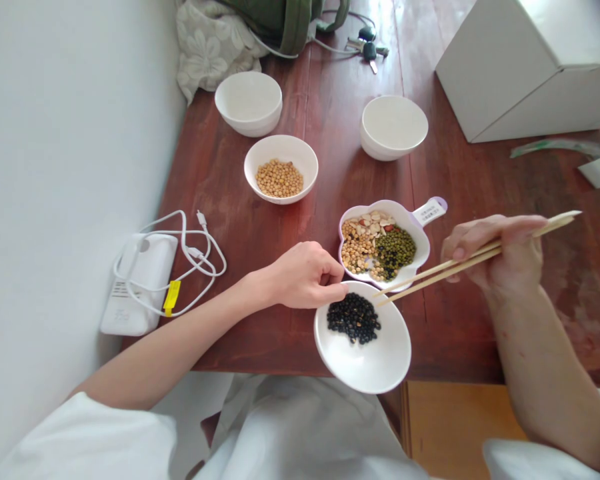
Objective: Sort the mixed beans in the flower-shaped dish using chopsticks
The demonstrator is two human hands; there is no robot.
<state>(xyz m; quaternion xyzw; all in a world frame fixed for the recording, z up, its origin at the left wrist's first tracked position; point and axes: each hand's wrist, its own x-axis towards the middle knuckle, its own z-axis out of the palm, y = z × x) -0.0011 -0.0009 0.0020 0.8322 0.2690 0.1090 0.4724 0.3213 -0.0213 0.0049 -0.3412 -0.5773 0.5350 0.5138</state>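
My left hand is closed on the far left rim of a white bowl, the thumb lying along the rim. Black beans are gathered in the far left part of that bowl. In my right hand is a pair of wooden chopsticks, their tips over the bowl's far side just right of the beans. Directly behind stands a flower-shaped dish with a short labelled handle. It holds yellow soybeans, green mung beans, pale flat pieces and some dark beans.
A white bowl of soybeans stands farther back, with an empty white bowl behind it and another to the right. A power bank with a white cable lies left, by the wall. A white box and keys are at the back.
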